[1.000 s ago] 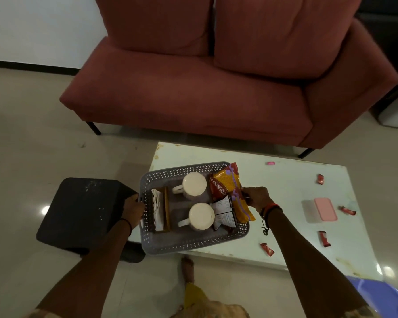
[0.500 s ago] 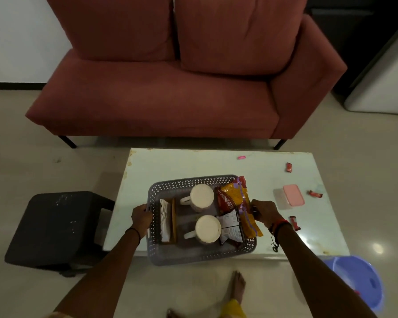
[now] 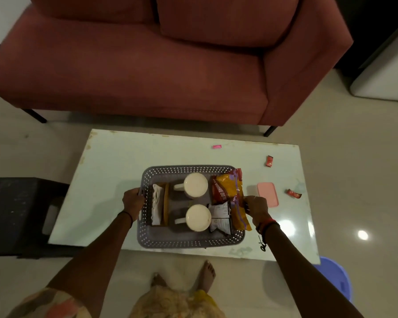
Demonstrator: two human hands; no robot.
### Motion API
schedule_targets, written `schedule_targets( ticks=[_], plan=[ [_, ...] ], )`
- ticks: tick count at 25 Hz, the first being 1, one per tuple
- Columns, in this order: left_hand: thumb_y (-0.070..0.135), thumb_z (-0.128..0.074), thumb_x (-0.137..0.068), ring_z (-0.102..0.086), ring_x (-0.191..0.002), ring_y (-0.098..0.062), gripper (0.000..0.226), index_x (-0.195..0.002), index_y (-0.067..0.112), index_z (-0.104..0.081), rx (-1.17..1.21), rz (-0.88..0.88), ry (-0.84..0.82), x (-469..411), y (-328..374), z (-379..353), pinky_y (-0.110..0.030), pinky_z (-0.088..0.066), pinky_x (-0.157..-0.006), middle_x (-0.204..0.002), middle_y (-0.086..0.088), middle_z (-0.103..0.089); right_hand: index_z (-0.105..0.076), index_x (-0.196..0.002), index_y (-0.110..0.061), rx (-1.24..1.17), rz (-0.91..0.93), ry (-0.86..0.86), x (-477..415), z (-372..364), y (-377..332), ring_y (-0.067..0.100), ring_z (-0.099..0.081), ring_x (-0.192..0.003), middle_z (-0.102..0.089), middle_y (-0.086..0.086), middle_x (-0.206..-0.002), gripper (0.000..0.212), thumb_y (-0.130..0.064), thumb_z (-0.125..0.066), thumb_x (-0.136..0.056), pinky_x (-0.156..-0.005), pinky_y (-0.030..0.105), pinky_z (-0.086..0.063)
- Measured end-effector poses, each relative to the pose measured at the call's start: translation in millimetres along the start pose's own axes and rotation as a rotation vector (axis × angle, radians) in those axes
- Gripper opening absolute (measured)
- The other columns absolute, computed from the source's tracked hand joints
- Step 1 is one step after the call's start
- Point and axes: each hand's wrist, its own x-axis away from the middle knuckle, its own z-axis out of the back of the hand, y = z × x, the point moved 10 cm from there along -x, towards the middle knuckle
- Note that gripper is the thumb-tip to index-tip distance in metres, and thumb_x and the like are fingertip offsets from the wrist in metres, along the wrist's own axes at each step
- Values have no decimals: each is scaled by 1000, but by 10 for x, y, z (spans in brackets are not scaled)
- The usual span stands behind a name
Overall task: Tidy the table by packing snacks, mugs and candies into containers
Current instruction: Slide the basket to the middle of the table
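Note:
A grey perforated basket sits on the white table, near its front edge. Inside are two white mugs, a napkin holder and snack packets. My left hand grips the basket's left rim. My right hand grips its right rim beside the orange packet. A small pink-lidded box lies to the right. Loose candies lie around it: a red candy and another red candy to the right, and a pink candy at the back.
A red sofa stands behind the table. A black stool is at the left of the table. A blue plastic tub sits on the floor at the right front corner. My bare feet are under the table's front edge.
The basket, held at both sides, has shifted rightwards from the table's left front corner towards its middle. The view has swung so the whole table shows.

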Motion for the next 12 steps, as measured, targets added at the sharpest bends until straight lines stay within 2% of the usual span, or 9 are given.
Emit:
schedule_targets(
  ticks=[4,7,10,12],
  plan=[
    [8,-59,-87,-60,-86,-32,16,-88,-6,-65,16,4,-11,-294,36,-275,-56,-52,-88,-92,-28,-64,-61,-73,-5,-1,-24,-18,-366,27,29,21,-51,-68,-56,8,-76,12,-13,-57,-82,-70,32,-45],
    [10,-61,-86,-53,-81,-26,8,-83,3,-63,31,-17,-38,-530,87,-447,-54,-51,-83,-84,-18,-59,-56,-69,-18,26,-8,-38,-616,-62,-49,19,-51,-72,-55,4,-77,13,-16,-57,-82,-70,30,-45],
    [8,-60,-86,-52,-80,-24,6,-81,5,-61,10,-24,-36,-801,114,-543,-52,-52,-81,-83,-17,-57,-55,-67,-21,9,10,-52,-882,-171,-145,14,-50,-65,-53,-1,-72,16,-14,-57,-81,-63,25,-43],
    [4,-58,-86,-53,-81,-24,8,-79,7,-61,-19,-33,-34,-975,130,-592,-50,-52,-81,-83,-16,-58,-53,-67,-23,22,1,-61,-1029,-248,-152,11,-49,-65,-52,-3,-72,20,-13,-54,-85,-65,24,-43]
  ],
)
